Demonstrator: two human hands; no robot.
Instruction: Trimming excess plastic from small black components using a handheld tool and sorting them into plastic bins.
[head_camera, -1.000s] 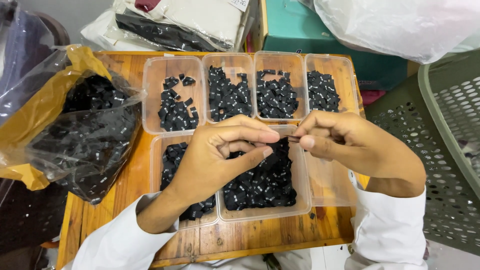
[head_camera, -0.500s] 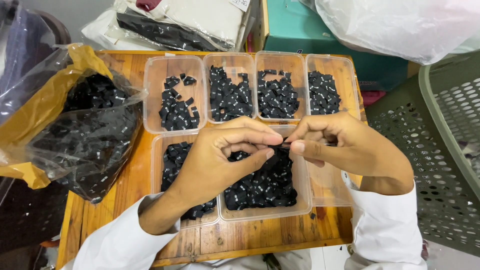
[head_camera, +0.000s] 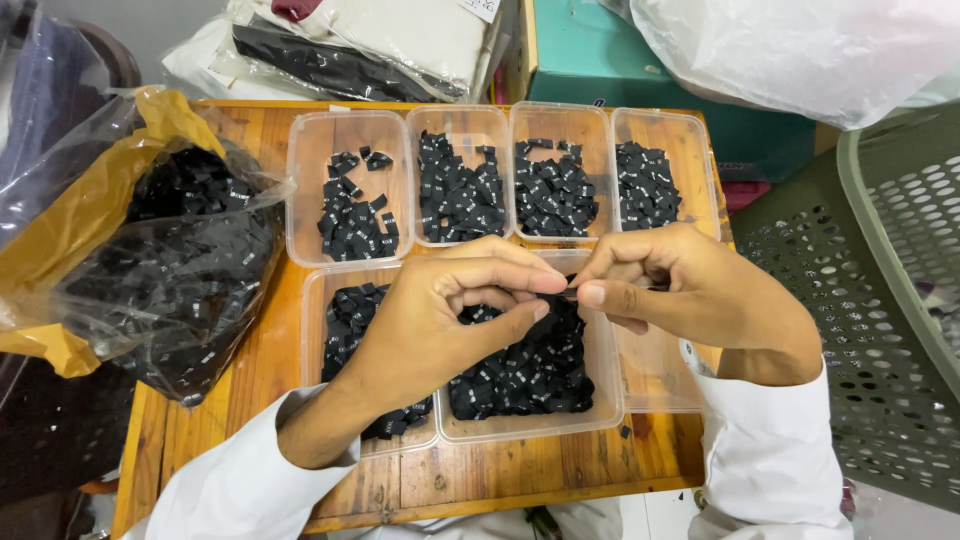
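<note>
Head view shows me the wooden table under everything, with the plastic bag of black labels well off to the left of the pinch and clear trays beyond and beneath it. My left hand and right hand meet fingertip to fingertip, both closed tight on one small black label above the middle tray.

The small black piece pinched between the left hand and right hand is mostly covered by fingertips, too little showing to tell its shape. Both hands hide parts of the front trays. The grey basket runs off the right edge.
</note>
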